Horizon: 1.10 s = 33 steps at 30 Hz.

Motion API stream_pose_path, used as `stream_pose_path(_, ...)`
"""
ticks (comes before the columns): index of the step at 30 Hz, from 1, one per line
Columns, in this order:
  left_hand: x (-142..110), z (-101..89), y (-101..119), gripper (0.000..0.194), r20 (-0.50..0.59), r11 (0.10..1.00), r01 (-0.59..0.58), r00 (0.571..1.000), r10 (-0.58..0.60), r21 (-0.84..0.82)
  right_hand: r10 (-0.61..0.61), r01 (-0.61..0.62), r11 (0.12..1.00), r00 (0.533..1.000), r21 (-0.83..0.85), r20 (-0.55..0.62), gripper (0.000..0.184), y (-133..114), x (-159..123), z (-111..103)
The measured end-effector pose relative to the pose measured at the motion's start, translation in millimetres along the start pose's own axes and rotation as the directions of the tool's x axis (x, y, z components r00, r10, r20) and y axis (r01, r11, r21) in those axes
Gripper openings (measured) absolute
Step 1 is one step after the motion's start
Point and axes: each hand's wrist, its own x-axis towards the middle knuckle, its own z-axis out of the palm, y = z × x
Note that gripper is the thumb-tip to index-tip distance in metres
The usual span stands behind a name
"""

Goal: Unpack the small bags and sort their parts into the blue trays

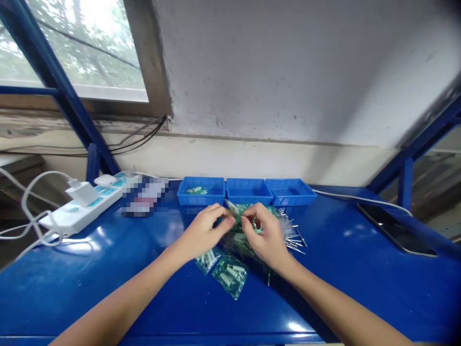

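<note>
my left hand point(212, 226) and my right hand point(264, 235) are coming close together over the blue table point(108, 288), thumbs and forefingers pinching a small green bag point(237, 209) between them. my fingertips are covering part of it, so i'm not making out its opening or what is inside. the bag is sitting above a pile of clear bags point(240, 239), just in front of the middle tray point(250, 193), and my right hand is hiding much of that pile. thin metal rods point(294, 242) are poking out past my right wrist, their other ends running out of sight. nearer me, two packets point(231, 276) with pale pieces are lying side by side, the farther one partly under my left hand's shadow side. the left tray point(201, 199) is holding more pale pieces, too small to tell apart. a patch of blur point(145, 196) is masking something beside the power strip point(82, 206), whose cables are leaving at the left edge. a dark phone point(396, 230) is lying far right. my forearms are running off the bottom.
</note>
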Motion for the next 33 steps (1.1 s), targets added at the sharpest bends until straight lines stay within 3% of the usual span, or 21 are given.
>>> stream_pose_path(3, 2, -0.6, 3, 0.05, 0.053, 0.916, 0.263, 0.964, -0.259, -0.302, -0.163, 0.164, 0.984, 0.986, -0.072, 0.018, 0.012, -2, -2, -1)
stream_pose_path(5, 2, 0.0, 5, 0.042, 0.026, 0.926, 0.247, 0.968, -0.25, -0.285, -0.186, 0.188, 0.973, 0.982, -0.131, 0.023, 0.017, -1, -3, -1)
stream_pose_path(8, -1, 2.5, 7, 0.02, -0.165, 1.0, 0.014, 0.986, -0.018, -0.02, -0.131, 0.128, 0.972, 0.991, -0.195, -0.002, 0.018, 2, -2, -1)
stream_pose_path(10, -4, 5.2, 6, 0.012, -0.241, 0.979, -0.146, 0.954, 0.176, 0.14, -0.06, 0.058, 0.984, 0.998, -0.169, -0.01, 0.013, 2, 0, -3)
stream_pose_path(13, -7, 9.5, 2, 0.014, -0.211, 0.906, -0.301, 0.905, 0.37, 0.297, 0.027, -0.023, 0.998, 0.996, -0.055, 0.085, 0.009, -3, 4, -7)
stream_pose_path(17, -7, 12.4, -4, 0.022, -0.149, 0.839, -0.312, 0.899, 0.413, 0.445, 0.102, -0.111, 0.993, 0.982, 0.05, 0.157, 0.027, -7, 5, -7)
stream_pose_path(20, -5, 10.8, 0, 0.015, -0.142, 0.908, -0.227, 0.946, 0.291, 0.353, 0.098, -0.103, 0.994, 0.987, 0.032, 0.126, 0.031, -5, 4, -5)
stream_pose_path(23, -3, 5.9, 7, 0.021, -0.099, 0.999, -0.029, 0.995, 0.032, 0.03, -0.017, 0.026, 0.995, 0.995, -0.099, 0.095, 0.026, 1, 2, -3)
stream_pose_path(26, 0, 1.8, 11, 0.039, -0.002, 0.92, 0.223, 0.972, -0.236, -0.322, -0.156, 0.173, 0.959, 0.983, -0.222, 0.093, 0.034, 7, -1, -2)
stream_pose_path(29, 3, 1.4, 12, 0.031, 0.068, 0.816, 0.331, 0.938, -0.341, -0.474, -0.248, 0.271, 0.927, 0.962, -0.26, 0.115, 0.042, 10, -3, 0)
stream_pose_path(31, 4, 0.1, 11, 0.024, 0.018, 0.819, 0.306, 0.94, -0.341, -0.486, -0.237, 0.259, 0.938, 0.964, -0.232, 0.117, 0.047, 8, -3, 0)
stream_pose_path(33, 3, -5.8, 9, 0.022, -0.189, 0.875, 0.211, 0.929, -0.318, -0.435, -0.181, 0.197, 0.964, 0.978, -0.179, 0.105, 0.052, 5, -3, 0)
